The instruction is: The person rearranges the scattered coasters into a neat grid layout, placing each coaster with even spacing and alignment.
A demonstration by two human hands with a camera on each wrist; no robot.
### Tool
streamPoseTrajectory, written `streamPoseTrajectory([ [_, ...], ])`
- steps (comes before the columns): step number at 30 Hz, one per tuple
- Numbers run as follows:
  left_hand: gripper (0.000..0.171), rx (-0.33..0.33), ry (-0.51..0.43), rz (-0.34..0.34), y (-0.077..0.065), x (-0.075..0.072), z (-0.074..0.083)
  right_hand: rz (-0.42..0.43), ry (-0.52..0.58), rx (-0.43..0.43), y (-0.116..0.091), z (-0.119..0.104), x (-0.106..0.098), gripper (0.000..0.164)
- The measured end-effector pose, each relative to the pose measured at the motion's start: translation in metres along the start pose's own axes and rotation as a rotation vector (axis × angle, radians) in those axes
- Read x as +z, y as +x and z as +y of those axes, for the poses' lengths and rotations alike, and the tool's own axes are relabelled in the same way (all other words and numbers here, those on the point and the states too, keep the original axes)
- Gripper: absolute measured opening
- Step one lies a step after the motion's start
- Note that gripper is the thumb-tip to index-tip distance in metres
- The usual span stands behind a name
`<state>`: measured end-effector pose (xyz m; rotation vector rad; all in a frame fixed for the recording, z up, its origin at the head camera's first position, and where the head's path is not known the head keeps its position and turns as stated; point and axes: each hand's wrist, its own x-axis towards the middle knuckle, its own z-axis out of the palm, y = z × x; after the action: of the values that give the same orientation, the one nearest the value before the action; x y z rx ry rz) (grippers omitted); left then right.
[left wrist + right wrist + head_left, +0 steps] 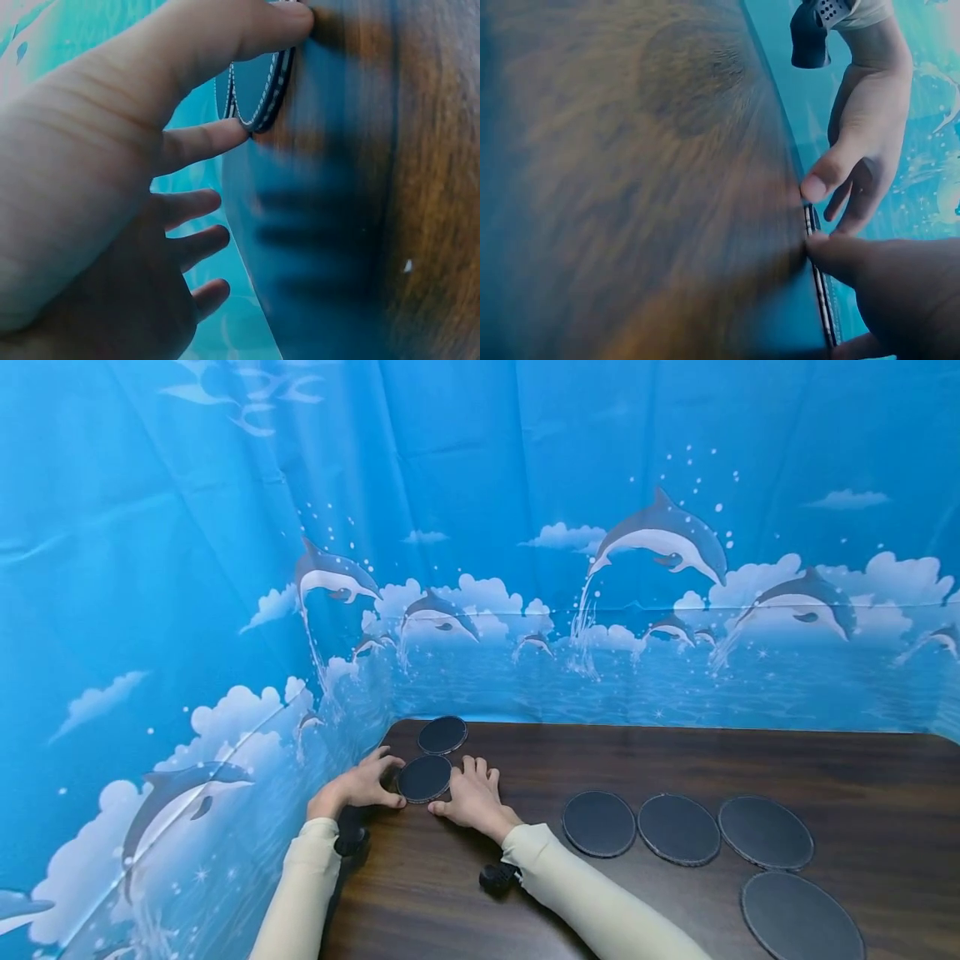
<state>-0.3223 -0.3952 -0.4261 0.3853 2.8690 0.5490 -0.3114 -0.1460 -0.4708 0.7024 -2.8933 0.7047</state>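
Observation:
A round black coaster [424, 778] with a pale stitched edge lies flat on the table, between both hands in the head view. My left hand [367, 781] grips its left side, thumb at the near edge and index finger farther back; the other fingers are spread off it in the left wrist view. On the right side, my right hand [474, 793] holds the rim with thumb and fingers. Just behind, a second black coaster [442, 735] lies against or very near the first. In the right wrist view the held coaster [823, 304] shows edge-on, with both thumbs at its rim.
Several more black coasters lie to the right in an L shape, among them a left one [598, 823], a corner one [765, 832] and a near one [802, 917]. Dolphin-print curtains [480, 527] border the brown wooden table [420, 885] at the back and left.

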Motion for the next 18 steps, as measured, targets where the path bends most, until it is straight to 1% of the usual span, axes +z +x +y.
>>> streamPoseTrajectory([
  [2,0.074,-0.005,0.001,0.006,0.0009,0.0016,-0.0021,0.024,0.019,0.006,0.0013,-0.0004,0.0025,0.060],
  [6,0.070,0.009,-0.013,0.017,0.0017,0.0031,-0.0032,0.073,0.069,0.006,0.0023,-0.0002,0.0064,0.048],
  [11,0.067,0.041,-0.032,0.023,0.0030,0.0033,-0.0029,0.094,0.103,-0.008,0.0028,0.0010,0.0061,0.034],
  [18,0.066,0.039,-0.049,0.022,0.0027,0.0013,-0.0010,0.094,0.141,-0.029,0.0017,0.0039,0.0064,0.032],
])
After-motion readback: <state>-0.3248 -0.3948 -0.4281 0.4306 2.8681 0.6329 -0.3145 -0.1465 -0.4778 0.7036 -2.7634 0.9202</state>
